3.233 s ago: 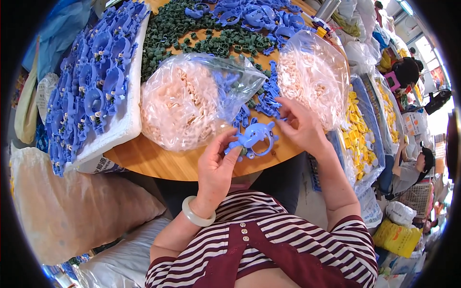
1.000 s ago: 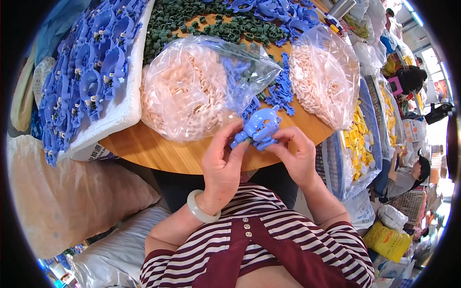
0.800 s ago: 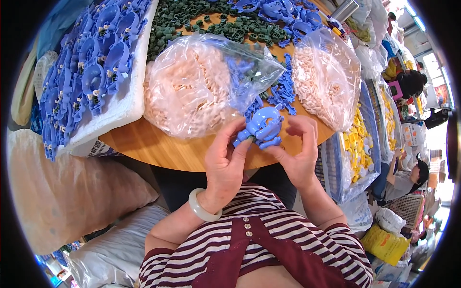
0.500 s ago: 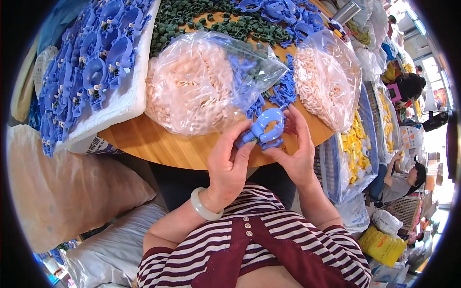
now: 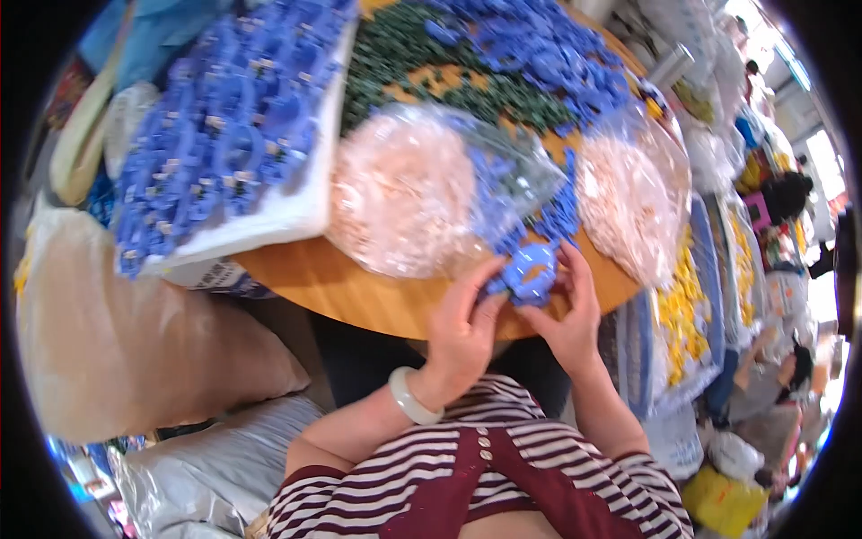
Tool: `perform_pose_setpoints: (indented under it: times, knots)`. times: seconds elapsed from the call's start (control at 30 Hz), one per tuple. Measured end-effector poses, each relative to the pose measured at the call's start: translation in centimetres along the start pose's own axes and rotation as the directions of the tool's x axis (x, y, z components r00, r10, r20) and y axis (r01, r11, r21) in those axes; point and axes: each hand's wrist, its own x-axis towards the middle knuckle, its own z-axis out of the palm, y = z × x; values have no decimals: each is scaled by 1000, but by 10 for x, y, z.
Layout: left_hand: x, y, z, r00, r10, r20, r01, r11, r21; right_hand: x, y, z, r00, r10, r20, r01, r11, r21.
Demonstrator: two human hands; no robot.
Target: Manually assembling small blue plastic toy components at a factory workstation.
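A blue plastic toy part (image 5: 536, 260), rounded with a ring-like opening, sits between my two hands above the table's near edge. My left hand (image 5: 464, 325) grips its left side, thumb and fingers closed. On its right side my right hand (image 5: 575, 316) pinches it with thumb and fingertips. Motion blur hides the part's finer details. Just beyond it lie small blue pieces (image 5: 558, 212). A clear bag of pale pink small parts (image 5: 400, 193) rests by my left hand, and a second such bag (image 5: 624, 193) lies beyond my right hand.
A white foam tray (image 5: 296, 220) full of blue assembled parts is at the left of the round wooden table (image 5: 359, 301). Dark green pieces (image 5: 404, 63) and more blue parts (image 5: 557, 54) cover the far side. Yellow parts (image 5: 682, 314) fill a crate at right. Large sacks (image 5: 135, 332) stand left.
The whole view has shifted, so the table and hands appear further right and slightly lower, with more blur. Both hands still hold the blue toy part.
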Motion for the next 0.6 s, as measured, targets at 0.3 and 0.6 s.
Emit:
perform_pose_setpoints:
  times: [0.3, 0.6]
  knots:
    - [-10, 6, 1, 995, -96, 6, 96, 979, -178, -10, 1, 2, 997, -79, -13, 80, 994, 69]
    - [-13, 30, -16, 969, -213, 127, 247, 869, -428, -21, -33, -18, 995, -99, 15, 95, 983, 160]
